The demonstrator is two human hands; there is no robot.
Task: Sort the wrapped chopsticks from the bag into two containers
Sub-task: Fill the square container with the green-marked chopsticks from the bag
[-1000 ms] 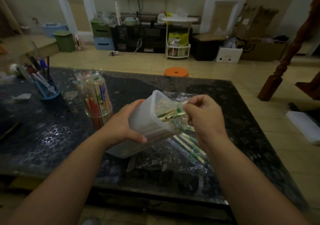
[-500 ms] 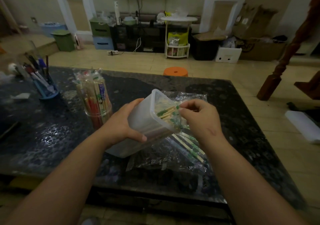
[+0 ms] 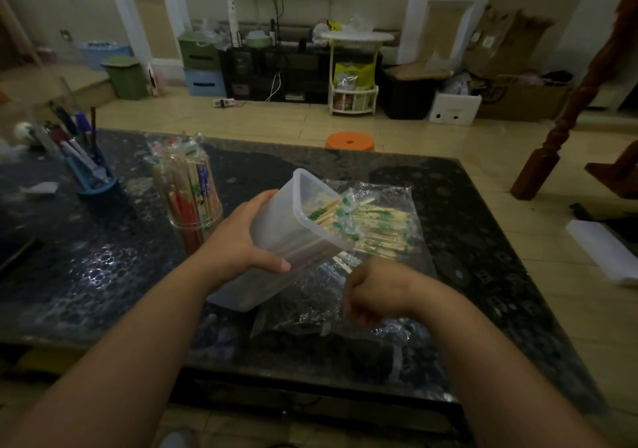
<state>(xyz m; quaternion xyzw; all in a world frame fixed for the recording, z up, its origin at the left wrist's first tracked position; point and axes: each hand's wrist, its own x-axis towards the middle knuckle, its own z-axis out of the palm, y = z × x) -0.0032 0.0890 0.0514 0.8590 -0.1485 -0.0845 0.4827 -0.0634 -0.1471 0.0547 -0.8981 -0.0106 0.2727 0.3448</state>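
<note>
Pulling back toward the lower middle of the frame, our right hand [image 3: 371, 292] has left the mouth of the tub, where half a second ago it was feeding in a green-tipped pair. That pair now lies inside, so we judge one more placement done and the next pick from the bag due. The hand hovers over the near end of the plastic bag [image 3: 397, 195] with its fingers curled under the palm; whether they pinch anything we cannot tell, since the back of the hand hides them

Just above and to the left, our left hand [image 3: 241, 240] grips the translucent white tub [image 3: 272, 230], thumb along its near side and fingers wrapped over the far side, holding it tilted with its mouth toward the upper right. Green-wrapped chopsticks [image 3: 322, 212] poke out of that mouth, and more of the same lie in the bag beyond, right of centre

Further up, left of centre, the round clear jar [image 3: 193, 206] stands upright on the dark table [image 3: 103, 257], packed with red- and blue-wrapped pairs. A blue pen holder [image 3: 93, 178] sits at the far left, and an orange stool [image 3: 349, 142] shows past the table's far edge
</note>
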